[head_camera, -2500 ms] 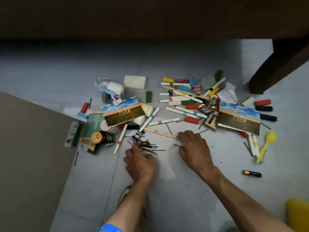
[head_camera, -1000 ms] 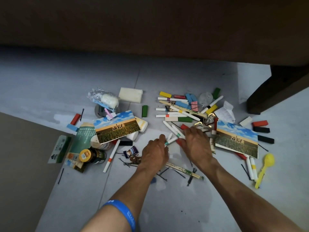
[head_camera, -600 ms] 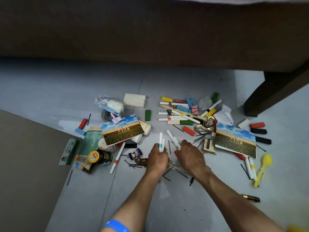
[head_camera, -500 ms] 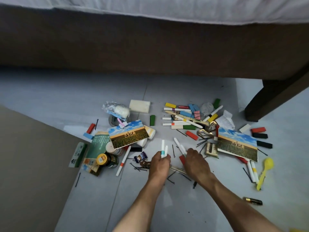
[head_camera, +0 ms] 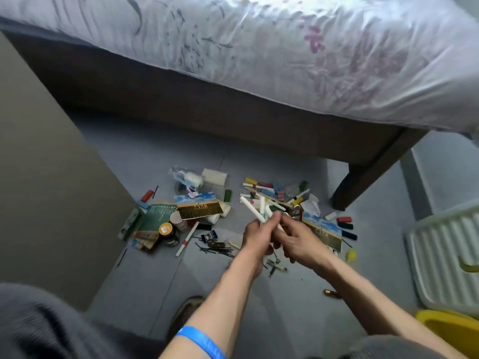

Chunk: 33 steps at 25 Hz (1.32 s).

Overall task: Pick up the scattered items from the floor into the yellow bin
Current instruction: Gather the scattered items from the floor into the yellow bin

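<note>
yellow plastic of the bin point(head_camera: 452, 330) shows at my lower right, its rim only. a blue wristband point(head_camera: 201, 342) circles my left arm, its print too blurred to read. my left hand point(head_camera: 255, 235) is clamped on a bunch of white markers point(head_camera: 255, 212); my right hand point(head_camera: 298, 238) curls against their lower ends. beyond, more scattered items point(head_camera: 272, 193) lie on the grey floor point(head_camera: 145, 288), a picture card point(head_camera: 201, 207) with unreadable lettering among them, before the bed point(head_camera: 285, 60).

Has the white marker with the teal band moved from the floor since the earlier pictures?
Yes. The left hand holds the teal-banded marker up, off the floor.
</note>
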Each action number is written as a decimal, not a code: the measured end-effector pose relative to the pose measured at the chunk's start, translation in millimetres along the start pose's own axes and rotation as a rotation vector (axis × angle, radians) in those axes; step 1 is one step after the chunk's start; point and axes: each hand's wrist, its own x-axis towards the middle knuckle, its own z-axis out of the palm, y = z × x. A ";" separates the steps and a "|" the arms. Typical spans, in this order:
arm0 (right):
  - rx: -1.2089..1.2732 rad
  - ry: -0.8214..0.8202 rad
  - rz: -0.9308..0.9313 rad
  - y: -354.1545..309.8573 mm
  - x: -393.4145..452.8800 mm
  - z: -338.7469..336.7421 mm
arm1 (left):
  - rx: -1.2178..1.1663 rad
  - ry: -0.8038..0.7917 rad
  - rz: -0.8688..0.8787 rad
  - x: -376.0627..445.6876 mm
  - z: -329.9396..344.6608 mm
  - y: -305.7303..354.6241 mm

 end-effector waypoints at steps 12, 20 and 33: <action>-0.109 -0.119 0.235 37.0 0.3 -7.4 | -0.207 0.310 -0.049 20.6 -24.3 2.0; -0.483 0.002 0.160 120.9 163.5 7.0 | -0.061 0.384 -0.118 152.0 -68.7 -10.5; -1.182 0.094 0.046 154.6 254.4 61.7 | -0.067 0.407 -0.136 193.5 -94.0 -28.0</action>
